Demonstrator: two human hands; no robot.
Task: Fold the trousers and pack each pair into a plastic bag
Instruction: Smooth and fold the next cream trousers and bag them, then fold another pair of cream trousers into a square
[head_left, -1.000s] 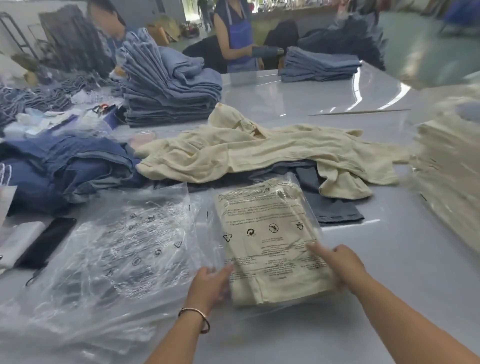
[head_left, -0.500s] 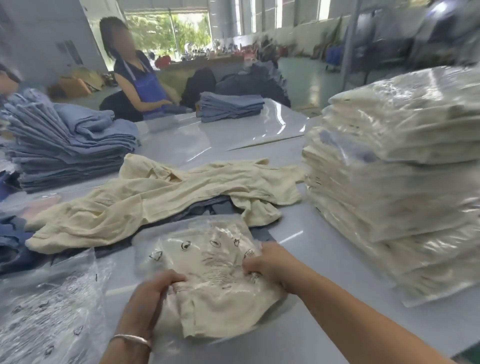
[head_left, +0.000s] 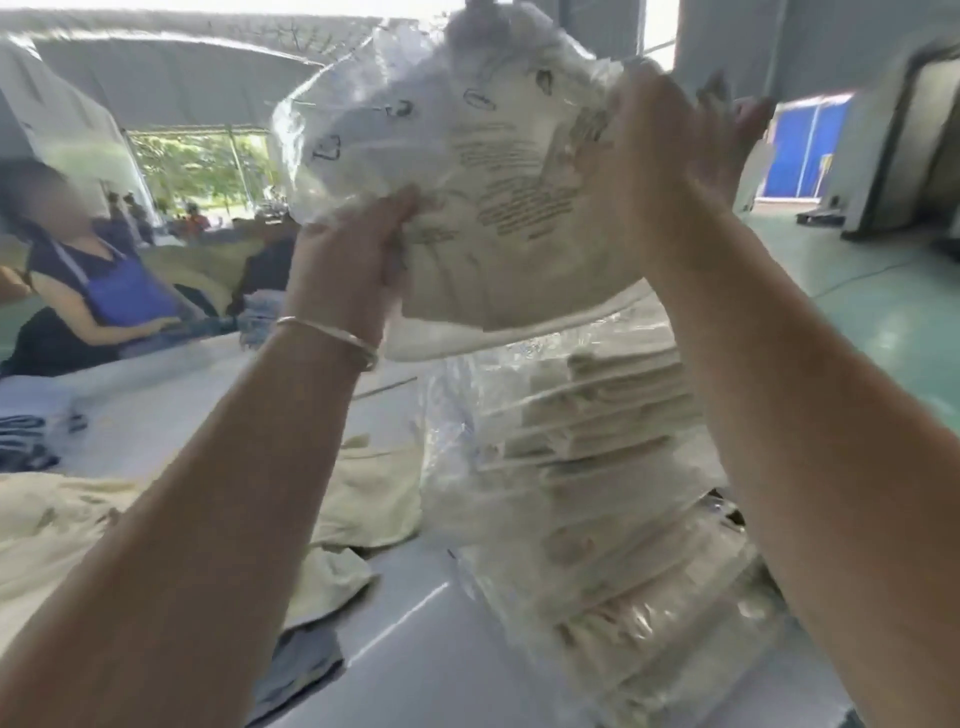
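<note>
Nearest, the person's two forearms reach up and forward. The left hand (head_left: 358, 254) has its grip clamped on the lower left edge of the bagged trousers (head_left: 498, 218), thumb pinching plastic and cloth. The right hand (head_left: 670, 156) lies against the right side with fingers spread; whether they curl behind cannot be told.

The packed pair is held in the air, just above the stack of packed bags (head_left: 587, 467) on the worktop (head_left: 410, 639). The plastic looks slick, so the cream fold inside could slide or bunch. Set down off-centre, it could tip the tall stack.
</note>
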